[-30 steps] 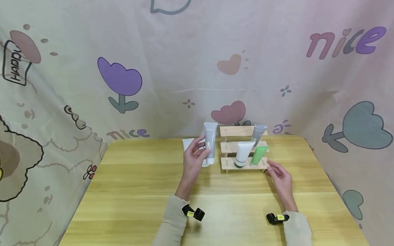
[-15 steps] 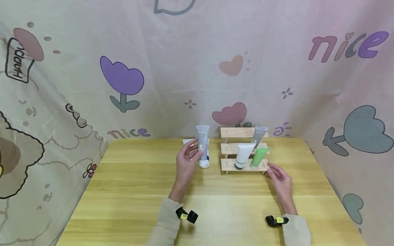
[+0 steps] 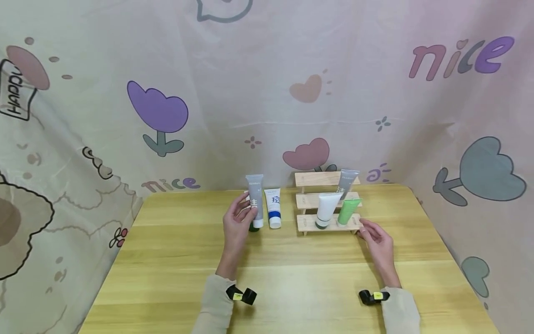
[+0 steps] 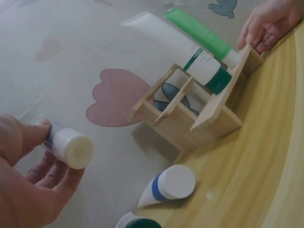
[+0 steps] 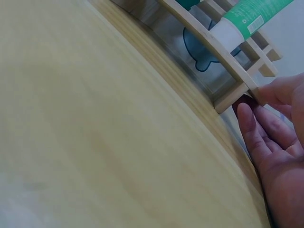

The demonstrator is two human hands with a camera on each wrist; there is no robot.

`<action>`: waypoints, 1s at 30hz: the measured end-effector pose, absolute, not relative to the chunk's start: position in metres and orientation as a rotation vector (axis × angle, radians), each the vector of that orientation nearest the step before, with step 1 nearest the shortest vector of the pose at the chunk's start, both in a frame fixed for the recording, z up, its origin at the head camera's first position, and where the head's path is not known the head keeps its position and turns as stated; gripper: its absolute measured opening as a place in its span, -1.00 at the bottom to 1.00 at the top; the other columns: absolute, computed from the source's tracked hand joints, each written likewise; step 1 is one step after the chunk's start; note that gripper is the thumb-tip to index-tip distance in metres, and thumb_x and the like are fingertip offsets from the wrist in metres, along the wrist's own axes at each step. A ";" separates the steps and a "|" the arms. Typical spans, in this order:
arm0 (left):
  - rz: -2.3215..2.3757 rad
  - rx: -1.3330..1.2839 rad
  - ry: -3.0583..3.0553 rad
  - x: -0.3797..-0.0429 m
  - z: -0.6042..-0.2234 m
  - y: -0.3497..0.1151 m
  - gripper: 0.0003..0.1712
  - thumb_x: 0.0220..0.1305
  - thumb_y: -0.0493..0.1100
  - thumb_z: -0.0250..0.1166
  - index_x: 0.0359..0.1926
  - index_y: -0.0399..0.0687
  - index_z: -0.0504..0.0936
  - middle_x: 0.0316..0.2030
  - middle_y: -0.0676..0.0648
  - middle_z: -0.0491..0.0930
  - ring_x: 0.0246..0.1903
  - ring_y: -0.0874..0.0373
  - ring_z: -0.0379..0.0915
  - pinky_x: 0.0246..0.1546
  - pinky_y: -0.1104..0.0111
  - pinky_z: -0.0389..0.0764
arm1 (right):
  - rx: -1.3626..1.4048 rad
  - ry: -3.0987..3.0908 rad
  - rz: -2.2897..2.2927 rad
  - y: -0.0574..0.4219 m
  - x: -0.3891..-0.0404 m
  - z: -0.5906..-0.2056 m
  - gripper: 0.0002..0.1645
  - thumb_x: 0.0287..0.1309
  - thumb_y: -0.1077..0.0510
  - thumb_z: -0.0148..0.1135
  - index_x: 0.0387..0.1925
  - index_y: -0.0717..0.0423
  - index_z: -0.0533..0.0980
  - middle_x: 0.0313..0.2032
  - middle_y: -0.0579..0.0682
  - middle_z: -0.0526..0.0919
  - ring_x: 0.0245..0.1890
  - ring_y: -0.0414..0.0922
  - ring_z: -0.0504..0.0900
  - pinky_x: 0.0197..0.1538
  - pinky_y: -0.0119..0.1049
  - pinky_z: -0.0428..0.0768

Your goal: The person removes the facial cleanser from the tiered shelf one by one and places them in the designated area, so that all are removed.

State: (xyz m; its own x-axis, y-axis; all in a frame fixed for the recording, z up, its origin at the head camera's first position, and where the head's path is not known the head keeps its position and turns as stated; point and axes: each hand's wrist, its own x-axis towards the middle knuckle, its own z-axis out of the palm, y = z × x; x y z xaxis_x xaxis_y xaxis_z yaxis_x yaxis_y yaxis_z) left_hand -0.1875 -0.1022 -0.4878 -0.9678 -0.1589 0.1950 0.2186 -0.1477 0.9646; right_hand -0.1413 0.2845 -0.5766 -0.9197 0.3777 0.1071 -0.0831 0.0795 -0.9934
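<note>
My left hand (image 3: 238, 221) pinches a grey squeeze tube (image 3: 256, 199) between thumb and fingers, its white cap (image 4: 76, 148) pointing down. Behind it, a tube with a green cap (image 3: 252, 228) is mostly hidden. Just to the right, a white tube with a blue band (image 3: 273, 206) stands on its cap on the table. My right hand (image 3: 377, 239) grips the right end of the lowest shelf of a three-tier wooden rack (image 3: 306, 223). That shelf bears a white tube with a dark green cap (image 3: 327, 209) and a green tube (image 3: 348, 212). Higher up leans another grey tube (image 3: 347, 182).
The wooden table (image 3: 175, 260) ends at the back against a patterned cloth (image 3: 233, 93). Black wrist cameras sit on both sleeves (image 3: 214, 297). The rack stands near the table's back edge, right of the loose tubes.
My left hand has carried the grey tube leftward, uncovering the blue-banded white tube and passing in front of the green-capped one. My right hand stays at the rack's end.
</note>
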 end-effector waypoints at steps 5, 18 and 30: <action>-2.192 -0.065 -1.879 -0.189 -0.493 -0.107 -0.43 0.29 -0.43 0.38 0.31 -0.18 0.53 0.15 -0.31 0.58 0.07 -0.16 0.59 0.06 0.35 0.65 | -0.279 -2.034 1.872 0.285 -0.142 -0.583 -0.61 0.40 0.34 0.22 0.20 0.44 0.53 -0.03 0.10 0.75 -0.16 -0.30 0.73 -0.04 -0.43 0.67; -2.209 0.103 -1.826 -0.184 -0.518 -0.124 -0.43 0.31 -0.42 0.37 0.32 -0.17 0.53 0.12 -0.32 0.59 0.03 -0.03 0.60 0.03 0.39 0.65 | -0.264 -2.021 1.889 0.286 -0.142 -0.584 -0.60 0.41 0.32 0.22 0.19 0.46 0.52 -0.06 0.01 0.77 -0.18 -0.28 0.74 -0.05 -0.41 0.67; -2.229 0.219 -1.873 -0.195 -0.536 -0.154 -0.43 0.36 -0.36 0.35 0.37 -0.15 0.49 0.18 -0.32 0.55 0.06 0.07 0.55 0.00 0.44 0.63 | -0.257 -2.042 1.898 0.286 -0.142 -0.583 -0.58 0.41 0.31 0.22 0.22 0.44 0.50 -0.02 0.04 0.75 -0.14 -0.26 0.74 -0.03 -0.41 0.66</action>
